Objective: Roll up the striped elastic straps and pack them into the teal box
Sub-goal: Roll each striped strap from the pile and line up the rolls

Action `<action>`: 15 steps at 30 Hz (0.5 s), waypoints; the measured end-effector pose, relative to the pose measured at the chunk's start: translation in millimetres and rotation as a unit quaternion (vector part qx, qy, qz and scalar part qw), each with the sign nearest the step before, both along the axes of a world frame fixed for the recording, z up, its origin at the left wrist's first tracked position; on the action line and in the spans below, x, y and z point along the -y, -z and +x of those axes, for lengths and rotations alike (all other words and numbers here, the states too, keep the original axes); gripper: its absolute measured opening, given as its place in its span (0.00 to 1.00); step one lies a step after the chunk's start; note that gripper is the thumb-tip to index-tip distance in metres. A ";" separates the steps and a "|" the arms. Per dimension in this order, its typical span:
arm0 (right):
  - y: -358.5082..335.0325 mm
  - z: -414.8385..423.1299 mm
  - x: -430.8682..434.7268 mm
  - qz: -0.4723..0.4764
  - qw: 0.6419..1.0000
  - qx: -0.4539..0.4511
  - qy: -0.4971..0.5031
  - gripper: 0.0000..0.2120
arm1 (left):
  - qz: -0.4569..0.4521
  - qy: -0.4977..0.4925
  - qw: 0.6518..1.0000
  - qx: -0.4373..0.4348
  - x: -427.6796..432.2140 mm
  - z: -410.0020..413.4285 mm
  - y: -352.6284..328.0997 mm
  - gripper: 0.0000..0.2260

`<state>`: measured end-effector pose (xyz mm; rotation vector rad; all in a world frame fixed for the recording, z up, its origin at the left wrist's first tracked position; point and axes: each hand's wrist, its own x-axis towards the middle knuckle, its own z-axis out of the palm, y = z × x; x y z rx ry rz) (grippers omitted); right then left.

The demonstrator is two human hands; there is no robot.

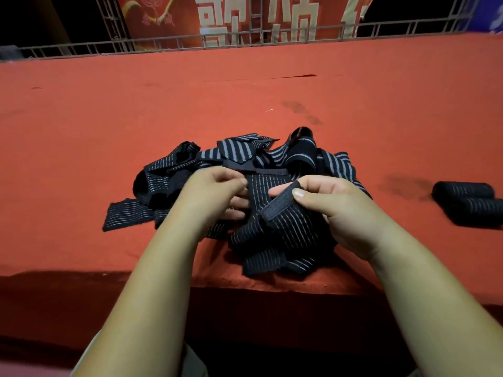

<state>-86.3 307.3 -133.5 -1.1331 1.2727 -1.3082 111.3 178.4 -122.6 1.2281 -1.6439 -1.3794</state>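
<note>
My left hand [217,193] and right hand [330,205] each pinch one striped strap [260,193] over the loose pile [245,153] on the table [109,118]; two rolled straps [468,204] lie well apart to the right.

The light is warm and dim. It falls from above, brightest on the red cloth [245,99] toward 12 o'clock, and fades to near black at 5 and 7 o'clock, where the table front sits in shadow. The striped straps [285,221] swallow light and their folds lose detail. The left hand [217,191] is smeared at the fingertips, while the right hand [326,202] is sharp. Wide-angle distortion bows the cloth's far edge, and the banner [174,20] at 12 o'clock looks soft, with its pale characters glaring.
</note>
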 end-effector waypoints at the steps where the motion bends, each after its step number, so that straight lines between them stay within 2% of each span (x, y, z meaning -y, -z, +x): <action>1: -0.3 0.1 0.3 0.001 1.000 -0.005 0.000 0.13 | -0.058 -0.059 0.996 0.021 3.5 0.8 1.4 0.02; 2: -0.4 -0.1 0.0 0.001 1.000 -0.010 -0.002 0.13 | -0.134 -0.106 0.984 0.053 8.4 2.0 3.3 0.03; 4: -0.4 -0.3 -0.1 -0.006 1.000 -0.024 -0.004 0.13 | -0.253 -0.118 0.952 0.123 17.1 4.3 6.7 0.07; 7: 0.5 -0.5 -0.7 -0.018 0.999 -0.046 -0.008 0.13 | -0.325 -0.083 0.925 0.177 21.6 1.4 10.0 0.08; 10: 3.4 -2.0 -1.5 -0.021 0.998 -0.059 -0.009 0.12 | -0.337 -0.113 0.920 0.166 25.9 -2.8 12.4 0.03; 13: 5.7 -5.0 -2.2 -0.024 0.997 -0.075 -0.001 0.11 | -0.285 -0.208 0.929 0.112 32.6 -0.6 9.4 0.05; 15: 6.2 -7.9 -3.4 -0.028 0.997 -0.079 0.005 0.10 | -0.254 -0.236 0.933 0.096 35.6 3.4 7.1 0.05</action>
